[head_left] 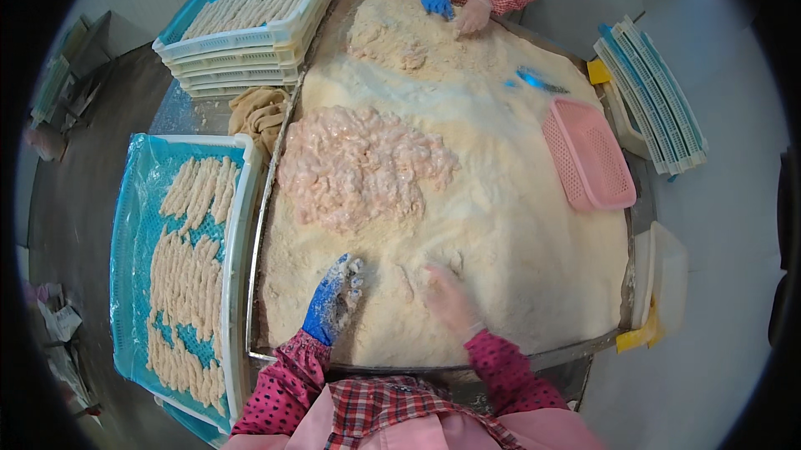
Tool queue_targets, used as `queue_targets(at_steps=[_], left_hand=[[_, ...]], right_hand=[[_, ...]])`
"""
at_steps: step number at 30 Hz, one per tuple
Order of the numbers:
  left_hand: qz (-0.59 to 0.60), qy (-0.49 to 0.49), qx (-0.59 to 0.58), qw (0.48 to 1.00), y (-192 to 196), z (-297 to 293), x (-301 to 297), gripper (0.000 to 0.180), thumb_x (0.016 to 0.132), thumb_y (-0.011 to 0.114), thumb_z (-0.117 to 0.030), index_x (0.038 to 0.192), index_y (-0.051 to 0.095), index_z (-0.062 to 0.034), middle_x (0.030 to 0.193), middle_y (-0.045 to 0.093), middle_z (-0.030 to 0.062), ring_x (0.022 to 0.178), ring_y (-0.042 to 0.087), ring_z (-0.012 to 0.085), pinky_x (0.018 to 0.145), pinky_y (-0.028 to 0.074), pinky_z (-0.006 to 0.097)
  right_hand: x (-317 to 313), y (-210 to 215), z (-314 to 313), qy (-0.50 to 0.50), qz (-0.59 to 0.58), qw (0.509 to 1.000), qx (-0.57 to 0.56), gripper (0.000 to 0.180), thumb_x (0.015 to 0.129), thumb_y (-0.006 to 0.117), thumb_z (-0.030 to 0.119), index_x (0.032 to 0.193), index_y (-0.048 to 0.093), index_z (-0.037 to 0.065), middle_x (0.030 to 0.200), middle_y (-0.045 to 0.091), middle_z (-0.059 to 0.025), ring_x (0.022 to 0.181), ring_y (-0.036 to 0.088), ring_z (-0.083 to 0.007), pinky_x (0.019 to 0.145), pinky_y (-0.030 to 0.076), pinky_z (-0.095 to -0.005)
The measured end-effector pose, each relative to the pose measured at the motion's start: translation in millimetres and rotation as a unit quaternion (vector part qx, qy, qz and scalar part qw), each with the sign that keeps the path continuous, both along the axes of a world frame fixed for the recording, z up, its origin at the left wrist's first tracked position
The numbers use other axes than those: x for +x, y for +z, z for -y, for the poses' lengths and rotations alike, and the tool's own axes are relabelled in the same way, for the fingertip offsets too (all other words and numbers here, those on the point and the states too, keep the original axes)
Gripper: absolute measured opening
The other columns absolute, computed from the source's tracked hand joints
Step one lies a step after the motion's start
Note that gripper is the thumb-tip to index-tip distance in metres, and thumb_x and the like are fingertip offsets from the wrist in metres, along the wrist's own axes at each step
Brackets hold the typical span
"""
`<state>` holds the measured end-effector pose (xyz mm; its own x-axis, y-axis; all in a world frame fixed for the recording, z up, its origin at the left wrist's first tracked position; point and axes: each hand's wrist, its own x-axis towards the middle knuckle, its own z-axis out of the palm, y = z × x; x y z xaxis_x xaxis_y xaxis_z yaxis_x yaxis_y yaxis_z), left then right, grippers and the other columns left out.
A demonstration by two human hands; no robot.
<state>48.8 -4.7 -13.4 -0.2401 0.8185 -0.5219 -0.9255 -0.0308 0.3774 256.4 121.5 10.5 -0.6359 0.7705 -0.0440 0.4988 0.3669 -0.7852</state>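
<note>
My left hand (pixel 335 300), in a blue glove dusted with crumbs, rests fingers spread on the pale breadcrumb bed (pixel 517 233) near the tray's front edge. My right hand (pixel 450 298), in a light crumb-coated glove, presses flat into the crumbs beside it and looks blurred. Neither hand holds anything that I can see. A heap of wet pinkish battered pieces (pixel 355 166) lies on the crumbs just beyond my hands. To my left stands a white tray with a blue liner (pixel 138 199), holding rows of breaded sticks (pixel 188 275).
Across the crumb bed another person's hands (pixel 455 6), one blue-gloved, work a crumb pile. A pink basket (pixel 588 154) lies on the right. Stacked trays of breaded sticks (pixel 250 24) stand at far left, more trays (pixel 655 99) at far right, a brown cloth (pixel 259 112) between.
</note>
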Motion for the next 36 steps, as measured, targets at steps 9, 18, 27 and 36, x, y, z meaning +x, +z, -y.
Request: queue_targets(at_steps=[9, 18, 27, 36], left_hand=[[0.009, 0.147, 0.085, 0.985, -8, -35, 43, 0.050, 0.097, 0.041, -0.019, 0.142, 0.024, -0.0073, 0.142, 0.034, 0.0126, 0.128, 0.036, 0.0235, 0.105, 0.032, 0.034], [-0.283, 0.174, 0.215, 0.918, 56, -47, 95, 0.073, 0.091, 0.034, -0.047, 0.146, 0.009, -0.0056, 0.151, 0.006, 0.0160, 0.139, 0.010, 0.0280, 0.112, 0.003, 0.041], [-0.379, 0.124, 0.323, 0.858, 54, -48, 91, 0.084, 0.088, 0.027, -0.061, 0.145, 0.011, -0.0012, 0.151, 0.003, 0.0186, 0.140, 0.003, 0.0308, 0.111, -0.004, 0.041], [-0.300, 0.091, 0.158, 0.936, 50, -32, 26, 0.077, 0.090, 0.046, -0.048, 0.143, 0.016, -0.0004, 0.149, 0.018, 0.0144, 0.138, 0.018, 0.0253, 0.112, 0.014, 0.037]], right_hand=[[-48, 22, 29, -0.048, -0.158, 0.979, -0.121, 0.031, 0.085, 0.052, 0.003, 0.116, 0.059, 0.003, 0.118, 0.058, -0.0155, 0.116, 0.051, -0.0260, 0.100, 0.038, -0.0352], [-69, 27, 60, 0.033, -0.155, 0.987, -0.020, 0.071, 0.094, 0.019, 0.051, 0.140, 0.023, -0.002, 0.146, 0.018, -0.0251, 0.137, 0.014, -0.0400, 0.111, 0.011, -0.0453], [-92, 41, 65, 0.031, -0.255, 0.957, 0.134, 0.087, 0.089, 0.011, 0.065, 0.143, 0.007, -0.003, 0.149, 0.005, -0.0252, 0.139, 0.003, -0.0382, 0.111, 0.002, -0.0463], [-125, 51, 55, 0.135, -0.155, 0.977, 0.061, 0.087, 0.088, 0.022, 0.062, 0.143, 0.010, -0.004, 0.148, 0.010, -0.0253, 0.139, 0.008, -0.0367, 0.111, 0.002, -0.0478]])
